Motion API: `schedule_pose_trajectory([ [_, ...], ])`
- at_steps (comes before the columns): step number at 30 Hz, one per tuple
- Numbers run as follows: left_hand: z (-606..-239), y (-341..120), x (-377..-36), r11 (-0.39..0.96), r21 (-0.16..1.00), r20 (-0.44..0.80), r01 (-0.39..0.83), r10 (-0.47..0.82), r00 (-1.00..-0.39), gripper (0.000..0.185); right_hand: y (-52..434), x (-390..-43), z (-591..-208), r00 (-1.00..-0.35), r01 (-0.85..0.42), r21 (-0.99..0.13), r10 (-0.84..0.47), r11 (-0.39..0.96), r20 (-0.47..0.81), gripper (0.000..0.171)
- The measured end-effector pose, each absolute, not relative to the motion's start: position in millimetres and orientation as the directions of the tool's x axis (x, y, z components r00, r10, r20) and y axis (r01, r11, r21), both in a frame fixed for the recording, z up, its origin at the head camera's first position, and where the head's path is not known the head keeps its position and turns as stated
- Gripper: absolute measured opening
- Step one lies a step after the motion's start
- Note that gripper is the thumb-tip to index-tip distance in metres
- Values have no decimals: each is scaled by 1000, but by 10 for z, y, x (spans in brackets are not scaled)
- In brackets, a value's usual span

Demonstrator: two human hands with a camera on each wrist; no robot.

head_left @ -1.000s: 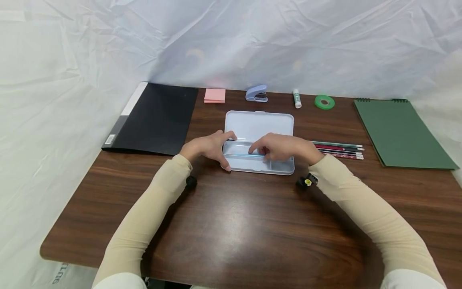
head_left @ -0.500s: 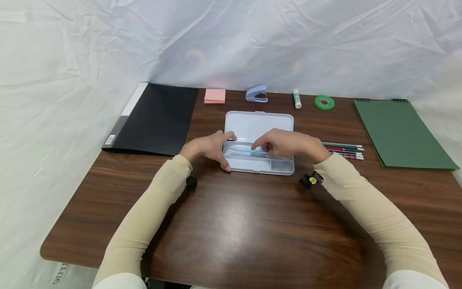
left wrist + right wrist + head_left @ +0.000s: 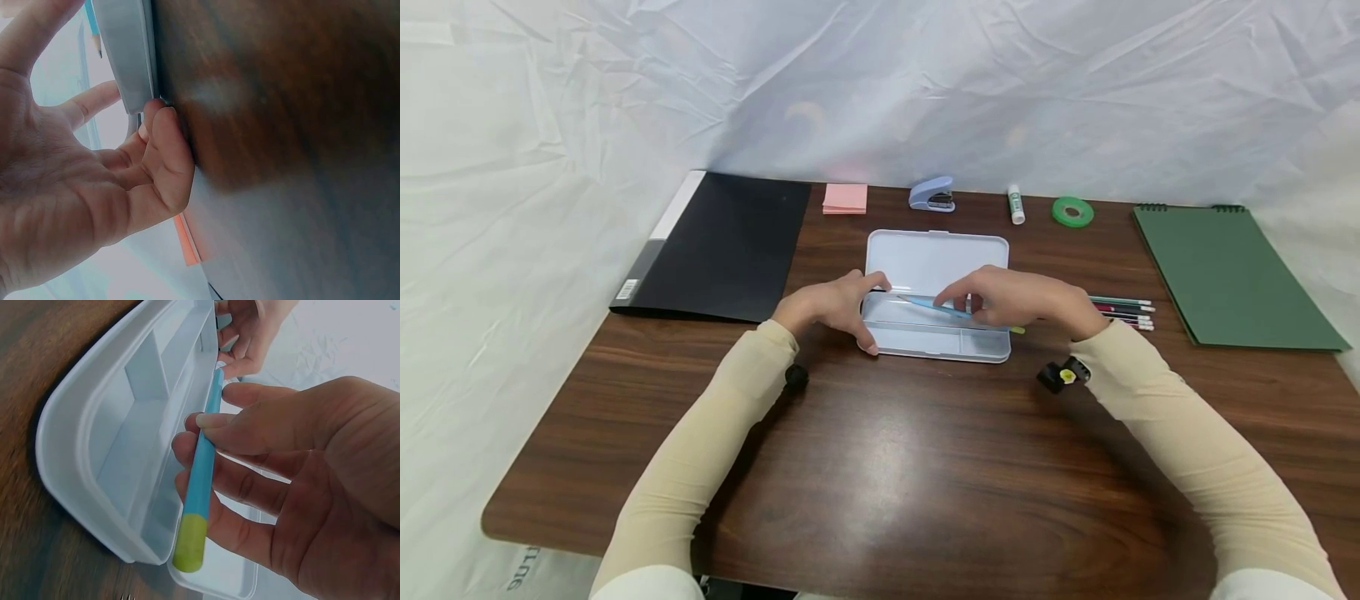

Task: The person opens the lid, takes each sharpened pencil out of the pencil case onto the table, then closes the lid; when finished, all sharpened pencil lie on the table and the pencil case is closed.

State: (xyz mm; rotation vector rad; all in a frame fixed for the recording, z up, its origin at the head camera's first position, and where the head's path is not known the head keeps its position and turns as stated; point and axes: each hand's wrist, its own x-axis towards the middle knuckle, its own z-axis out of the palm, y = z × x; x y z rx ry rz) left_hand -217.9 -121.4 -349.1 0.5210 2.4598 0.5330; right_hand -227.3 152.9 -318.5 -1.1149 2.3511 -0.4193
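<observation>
My right hand (image 3: 1011,298) pinches a light blue pencil (image 3: 925,303) between thumb and fingers, above the right part of an open white pencil case (image 3: 936,257). In the right wrist view the yellow-green end of the pencil (image 3: 199,475) points toward the camera, past the case's right end. The pencil's sharpened tip is over the left part of the case. My left hand (image 3: 838,305) holds the left end of the case, thumb at the front corner and index finger near the hinge. Close up in the left wrist view, the left hand's curled fingers (image 3: 169,150) touch the case end.
Several pencils (image 3: 1123,311) lie right of the case. Behind stand pink sticky notes (image 3: 845,198), a stapler (image 3: 932,194), a glue stick (image 3: 1016,205) and green tape (image 3: 1072,212). A black folder (image 3: 722,246) lies left, a green spiral notebook (image 3: 1240,275) right.
My right hand has lifted the blue pencil from the case's tray and shifted right with it; the pencil now slants. My left hand has stayed at the case's left end.
</observation>
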Motion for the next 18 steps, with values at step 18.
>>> schedule_pose_trajectory([
  [18,-3488,-1229,-2173,836,497,-439,234,475,-763,94,2114,-2149,-3138,-580,-620,-476,-773,624,-258,46],
])
